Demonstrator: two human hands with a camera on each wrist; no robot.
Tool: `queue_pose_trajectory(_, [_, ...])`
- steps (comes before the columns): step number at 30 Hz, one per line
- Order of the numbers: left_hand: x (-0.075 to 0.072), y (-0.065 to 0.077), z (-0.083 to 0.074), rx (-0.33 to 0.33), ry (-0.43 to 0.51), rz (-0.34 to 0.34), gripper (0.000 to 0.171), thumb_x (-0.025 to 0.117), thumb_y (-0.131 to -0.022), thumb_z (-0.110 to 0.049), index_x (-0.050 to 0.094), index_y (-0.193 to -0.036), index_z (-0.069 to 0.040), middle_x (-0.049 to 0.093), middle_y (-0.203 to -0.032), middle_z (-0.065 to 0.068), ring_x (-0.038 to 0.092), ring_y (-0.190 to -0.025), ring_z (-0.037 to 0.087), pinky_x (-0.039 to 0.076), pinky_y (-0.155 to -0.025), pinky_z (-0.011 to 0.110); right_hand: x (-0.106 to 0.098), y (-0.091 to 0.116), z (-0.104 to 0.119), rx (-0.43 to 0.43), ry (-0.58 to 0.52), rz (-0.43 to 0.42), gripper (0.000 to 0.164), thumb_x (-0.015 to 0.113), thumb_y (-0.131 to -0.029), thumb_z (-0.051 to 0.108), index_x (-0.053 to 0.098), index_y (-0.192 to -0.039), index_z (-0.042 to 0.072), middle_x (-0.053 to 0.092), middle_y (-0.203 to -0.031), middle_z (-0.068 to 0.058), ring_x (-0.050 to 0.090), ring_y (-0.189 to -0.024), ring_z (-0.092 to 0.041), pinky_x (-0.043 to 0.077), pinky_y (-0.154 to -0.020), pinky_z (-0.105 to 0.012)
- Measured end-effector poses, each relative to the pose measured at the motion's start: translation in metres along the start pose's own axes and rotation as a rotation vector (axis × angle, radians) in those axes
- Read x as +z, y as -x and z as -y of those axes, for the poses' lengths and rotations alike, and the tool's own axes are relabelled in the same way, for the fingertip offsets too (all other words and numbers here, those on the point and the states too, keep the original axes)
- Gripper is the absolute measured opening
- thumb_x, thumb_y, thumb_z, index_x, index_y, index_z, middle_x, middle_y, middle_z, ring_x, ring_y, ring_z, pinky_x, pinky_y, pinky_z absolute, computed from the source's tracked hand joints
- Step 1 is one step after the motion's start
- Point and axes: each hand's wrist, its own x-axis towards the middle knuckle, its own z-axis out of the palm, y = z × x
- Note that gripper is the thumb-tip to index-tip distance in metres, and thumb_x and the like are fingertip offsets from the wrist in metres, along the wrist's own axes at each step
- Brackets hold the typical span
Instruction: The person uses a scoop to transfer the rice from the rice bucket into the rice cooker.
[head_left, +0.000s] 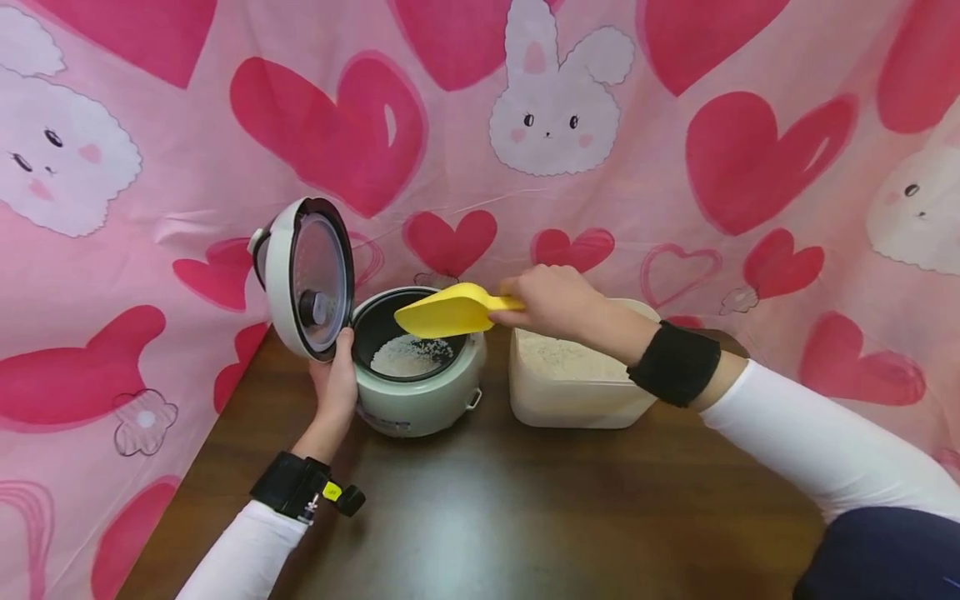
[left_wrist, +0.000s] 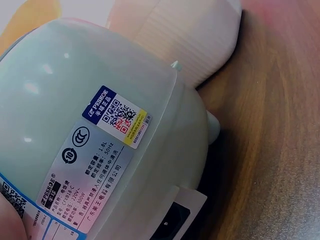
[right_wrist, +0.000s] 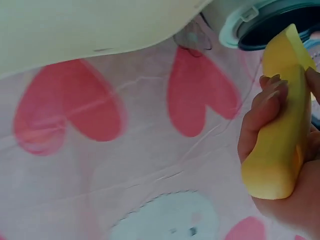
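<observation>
In the head view, a pale green rice cooker [head_left: 420, 408] stands with its lid [head_left: 281, 283] raised at the left. White rice [head_left: 408, 357] lies in its dark inner pot. My left hand [head_left: 335, 379] holds the lid near its lower edge, thumb at the rim, other fingers mostly hidden behind. My right hand [head_left: 555, 302] grips the handle of a yellow scoop [head_left: 446, 312], its bowl tilted over the pot opening. In the right wrist view, fingers [right_wrist: 265, 107] curl around the scoop's thick handle. The cooker's labelled side [left_wrist: 100, 160] fills the left wrist view.
A cream bin [head_left: 573, 404] of rice stands right of the cooker, partly beneath my right forearm. Both stand on a dark brown wooden table [head_left: 465, 508]. A pink cloth [head_left: 465, 183] with hearts and rabbits hangs close behind.
</observation>
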Motion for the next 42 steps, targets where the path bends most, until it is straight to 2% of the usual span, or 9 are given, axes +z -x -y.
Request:
queue_pose_trajectory(9, [-0.001, -0.002, -0.001, -0.005, -0.004, -0.004, 0.059, 0.06, -0.102, -0.039, 0.048, -0.152, -0.009, 0.053, -0.15, 0.007, 0.046, -0.136, 0.017, 0.031, -0.121, 0.032, 0.0, 0.047, -0.038, 0.061, -0.115, -0.026, 0.035, 0.067, -0.101, 0.043, 0.074, -0.115, 0.012, 0.07, -0.085, 0.001, 0.055, -0.063, -0.015, 0.053, -0.061, -0.03])
queue_pose_trajectory(12, [0.002, -0.002, 0.001, -0.018, -0.01, -0.004, 0.059, 0.06, -0.102, -0.04, 0.049, -0.151, -0.008, 0.054, -0.148, 0.008, 0.048, -0.135, 0.018, 0.032, -0.12, 0.032, 0.003, 0.065, -0.051, 0.11, -0.164, -0.019, 0.031, 0.064, -0.103, 0.04, 0.074, -0.109, 0.011, 0.063, -0.076, 0.001, 0.05, -0.06, -0.017, 0.048, -0.059, -0.031])
queue_pose_trajectory(16, [0.003, -0.002, 0.002, -0.03, -0.011, 0.001, 0.059, 0.06, -0.102, -0.04, 0.049, -0.15, -0.008, 0.054, -0.148, 0.008, 0.047, -0.136, 0.02, 0.032, -0.121, 0.035, 0.001, 0.085, -0.069, 0.202, -0.246, 0.045, 0.032, 0.061, -0.104, 0.041, 0.072, -0.099, 0.011, 0.054, -0.066, 0.0, 0.049, -0.057, -0.018, 0.044, -0.056, -0.032])
queue_pose_trajectory(19, [0.002, -0.002, 0.002, -0.032, -0.017, 0.007, 0.061, 0.06, -0.102, -0.043, 0.048, -0.151, -0.009, 0.053, -0.15, 0.008, 0.047, -0.136, 0.02, 0.031, -0.122, 0.037, -0.002, 0.1, -0.084, 0.269, -0.277, 0.089, 0.034, 0.06, -0.105, 0.044, 0.069, -0.097, 0.012, 0.055, -0.066, -0.001, 0.051, -0.057, -0.02, 0.044, -0.054, -0.032])
queue_pose_trajectory(23, [0.001, -0.002, 0.001, -0.018, -0.029, 0.02, 0.062, 0.059, -0.102, -0.043, 0.046, -0.152, -0.009, 0.052, -0.152, 0.008, 0.046, -0.137, 0.021, 0.03, -0.122, 0.039, -0.001, 0.117, -0.105, 0.301, -0.244, 0.149, 0.035, 0.062, -0.103, 0.045, 0.072, -0.101, 0.012, 0.058, -0.069, -0.001, 0.051, -0.059, -0.019, 0.046, -0.056, -0.032])
queue_pose_trajectory(26, [0.0, -0.002, -0.001, -0.006, -0.029, 0.026, 0.061, 0.058, -0.103, -0.041, 0.045, -0.152, -0.008, 0.051, -0.152, 0.009, 0.046, -0.138, 0.022, 0.03, -0.122, 0.04, 0.004, 0.126, -0.117, 0.291, -0.183, 0.182, 0.034, 0.065, -0.102, 0.042, 0.075, -0.105, 0.01, 0.06, -0.071, 0.002, 0.051, -0.062, -0.016, 0.05, -0.061, -0.03])
queue_pose_trajectory(29, [-0.001, -0.003, -0.001, -0.003, -0.026, 0.026, 0.06, 0.058, -0.103, -0.04, 0.046, -0.152, -0.008, 0.052, -0.151, 0.009, 0.046, -0.137, 0.021, 0.031, -0.122, 0.038, 0.009, 0.132, -0.124, 0.294, -0.082, 0.174, 0.03, 0.068, -0.1, 0.04, 0.075, -0.099, 0.011, 0.057, -0.068, 0.004, 0.051, -0.059, -0.015, 0.053, -0.063, -0.029])
queue_pose_trajectory(35, [0.0, -0.004, -0.002, 0.001, -0.011, 0.009, 0.059, 0.059, -0.102, -0.039, 0.047, -0.151, -0.007, 0.054, -0.147, 0.008, 0.048, -0.135, 0.019, 0.032, -0.12, 0.035, 0.009, 0.132, -0.117, 0.322, 0.104, 0.125, 0.028, 0.076, -0.094, 0.036, 0.067, -0.085, 0.011, 0.053, -0.063, 0.002, 0.049, -0.055, -0.018, 0.055, -0.06, -0.032])
queue_pose_trajectory(42, [0.001, -0.003, -0.001, -0.008, -0.005, 0.0, 0.059, 0.06, -0.102, -0.038, 0.048, -0.15, -0.008, 0.054, -0.147, 0.008, 0.048, -0.135, 0.019, 0.032, -0.121, 0.034, 0.012, 0.128, -0.109, 0.39, 0.168, 0.17, 0.029, 0.078, -0.092, 0.032, 0.066, -0.086, 0.006, 0.052, -0.063, -0.002, 0.049, -0.056, -0.021, 0.055, -0.056, -0.034])
